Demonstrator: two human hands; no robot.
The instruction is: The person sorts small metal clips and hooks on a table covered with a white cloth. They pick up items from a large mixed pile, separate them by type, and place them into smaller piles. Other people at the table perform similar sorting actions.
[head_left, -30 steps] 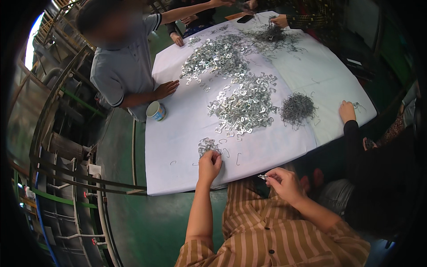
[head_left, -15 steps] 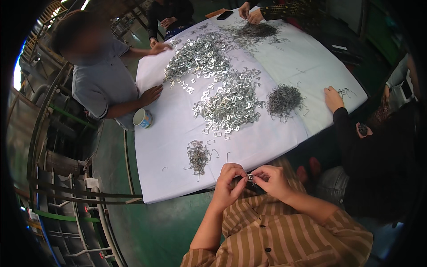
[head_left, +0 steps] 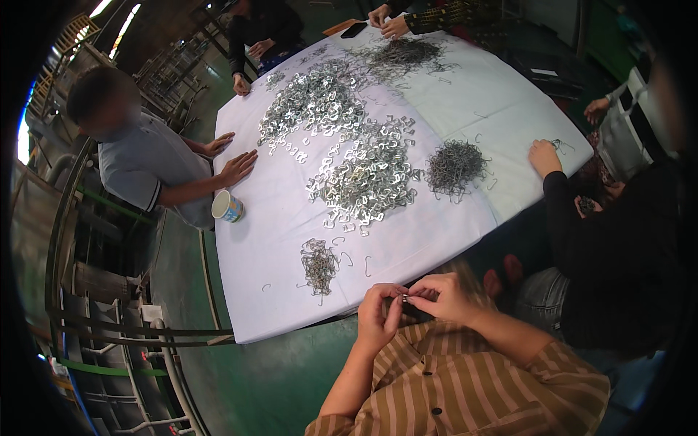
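Observation:
Just off the table's near edge, my left hand [head_left: 379,314] and my right hand [head_left: 445,298] meet fingertip to fingertip. Both pinch a small shiny metal piece [head_left: 405,298], mostly covered by the fingers; its exact shape is too small to make out. On the table [head_left: 276,218], close to my left hand, lies a small pile of thin bent wire hooks [head_left: 318,269], with a single wire hook [head_left: 368,267] apart from it. Farther off is a heap of silver, flat bent metal clips [head_left: 363,178], and a grey pile of wire hooks [head_left: 456,168] sits to its right.
A second clip heap [head_left: 313,102] and a dark wire pile [head_left: 403,58] spread over the far side. A paper cup [head_left: 227,207] stands at the left edge, beside a person in grey [head_left: 138,152]. Another person's hand [head_left: 544,158] rests on the right side. A phone [head_left: 353,30] lies far back.
My hands stay pinched together on the small metal piece. The person at left has drawn a hand back from the clip heap to the table edge. The whole view has shifted slightly.

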